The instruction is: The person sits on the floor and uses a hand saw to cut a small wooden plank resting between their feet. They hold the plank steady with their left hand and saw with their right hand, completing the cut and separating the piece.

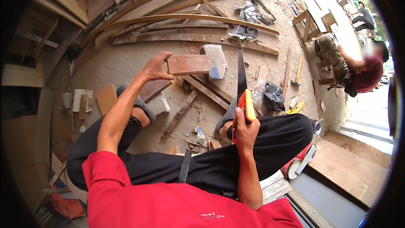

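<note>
My left hand [157, 67] grips the left end of a short reddish-brown wooden board [188, 64], thumb and fingers at its opposite edges. The board's right end meets a rough whitish block [215, 62] with a blue patch. My right hand [246, 133] is wrapped round the orange and black handle of a handsaw [242, 71]. Its long dark blade points away from me, to the right of the block and apart from the board. Another brown board piece [154, 89] lies near my left foot, beside a pale block [159, 103].
Long wooden strips [194, 38] lie across the ground ahead. A hammer [298, 71], a black plastic bag [273, 97] and a yellow level [295, 108] lie to the right. Red cans [292, 168] stand by my right knee. Another person [363, 67] sits farther right.
</note>
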Demonstrator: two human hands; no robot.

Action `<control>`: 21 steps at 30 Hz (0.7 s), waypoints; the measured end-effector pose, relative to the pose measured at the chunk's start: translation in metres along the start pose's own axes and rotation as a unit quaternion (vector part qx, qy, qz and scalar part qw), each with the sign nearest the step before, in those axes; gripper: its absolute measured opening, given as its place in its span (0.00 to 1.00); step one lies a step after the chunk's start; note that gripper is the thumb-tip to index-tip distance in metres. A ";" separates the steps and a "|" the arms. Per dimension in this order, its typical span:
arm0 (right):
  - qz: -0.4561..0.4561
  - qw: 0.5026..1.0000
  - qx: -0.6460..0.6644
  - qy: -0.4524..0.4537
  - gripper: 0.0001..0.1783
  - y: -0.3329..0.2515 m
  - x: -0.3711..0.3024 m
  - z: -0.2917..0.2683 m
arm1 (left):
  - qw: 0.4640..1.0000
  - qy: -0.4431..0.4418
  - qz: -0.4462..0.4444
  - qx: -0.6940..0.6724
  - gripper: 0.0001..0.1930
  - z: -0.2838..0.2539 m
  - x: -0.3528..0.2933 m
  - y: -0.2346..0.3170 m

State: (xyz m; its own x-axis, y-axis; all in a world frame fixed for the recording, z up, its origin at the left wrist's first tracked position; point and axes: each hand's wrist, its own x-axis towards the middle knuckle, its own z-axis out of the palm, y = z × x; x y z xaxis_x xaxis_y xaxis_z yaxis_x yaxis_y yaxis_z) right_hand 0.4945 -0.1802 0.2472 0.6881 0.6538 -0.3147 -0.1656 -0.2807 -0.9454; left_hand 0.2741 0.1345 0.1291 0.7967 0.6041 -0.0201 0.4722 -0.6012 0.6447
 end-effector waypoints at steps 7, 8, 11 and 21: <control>-0.213 0.964 -0.153 0.046 0.27 -0.073 -0.038 -0.051 | 0.980 0.082 0.142 -0.110 0.48 -0.081 -0.064 0.187; -0.236 0.955 -0.174 0.049 0.32 -0.084 -0.043 -0.059 | 0.980 0.086 0.150 -0.103 0.50 -0.089 -0.078 0.209; -0.229 0.954 -0.183 0.059 0.25 -0.129 -0.058 -0.072 | 0.974 0.114 0.157 -0.114 0.49 -0.105 -0.116 0.268; -0.177 0.975 0.109 -0.080 0.10 -0.185 -0.034 -0.101 | 0.898 0.155 0.137 -0.389 0.48 -0.086 -0.119 0.320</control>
State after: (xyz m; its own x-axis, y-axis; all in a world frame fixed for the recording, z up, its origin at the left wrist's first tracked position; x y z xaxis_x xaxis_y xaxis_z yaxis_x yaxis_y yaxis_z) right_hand 0.5736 -0.2215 0.4412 0.6134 0.7887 0.0420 -0.0951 0.1265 -0.9874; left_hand 0.2978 -0.0851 0.4032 0.6428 0.6783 0.3561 -0.2282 -0.2743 0.9342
